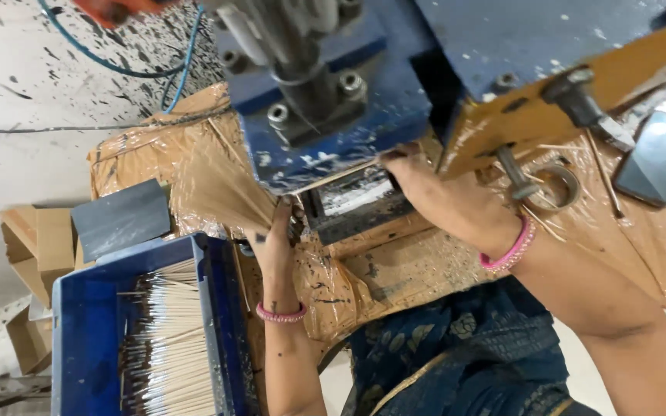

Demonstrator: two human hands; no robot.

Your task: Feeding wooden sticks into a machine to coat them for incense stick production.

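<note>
Beside the blue machine point(333, 115), the person's left hand point(275, 235) is closed around a fanned bundle of thin bamboo sticks point(213, 185), gripping it at the narrow end where the sticks gather, so that the loose ends spread up and away to the left over the tape-wrapped bench point(395, 270). The right hand point(425, 189) reaches under the machine's lower edge, fingertips point(395, 158) pressed against the dark slot point(356, 204) there; whether it pinches a stick I cannot tell, as the fingers are partly hidden.

By the look of them, the sticks are very light, stiff along their length but easily snapped, and smooth enough to slide against one another. A loose grip would likely let them slip out one by one, so the gathered waist, where the hand already holds them, seems the sound place to hold, with an even squeeze and no bending.

Just below the left wrist stands a blue tray point(79, 323) filled with coated sticks point(175, 339) lying side by side. A phone point(660, 158) lies on the bench at the far right.
</note>
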